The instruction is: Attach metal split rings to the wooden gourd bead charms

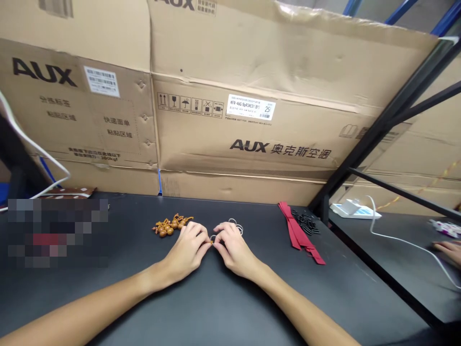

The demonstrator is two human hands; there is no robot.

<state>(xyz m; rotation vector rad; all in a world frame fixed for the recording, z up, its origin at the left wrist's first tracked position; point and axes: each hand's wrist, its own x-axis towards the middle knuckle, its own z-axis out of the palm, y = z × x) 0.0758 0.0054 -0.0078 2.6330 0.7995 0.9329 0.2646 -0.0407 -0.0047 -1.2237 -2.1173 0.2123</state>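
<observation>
Over the middle of the dark table my left hand and my right hand meet, fingertips nearly touching. A thin metal ring shows between them, pinched by my right fingers. My left thumb and forefinger close on a tiny orange-brown piece at the ring; its kind is mostly hidden. Left of my left hand lies a pile of brown gourd-shaped pendants with cords. Just behind my right hand rest several loose metal rings, partly covered by its fingers.
Red ribbon strips and a heap of small black pieces lie at the right. Cardboard walls the back. A slanted black frame bar stands right, beyond it a white power strip and another person's hand.
</observation>
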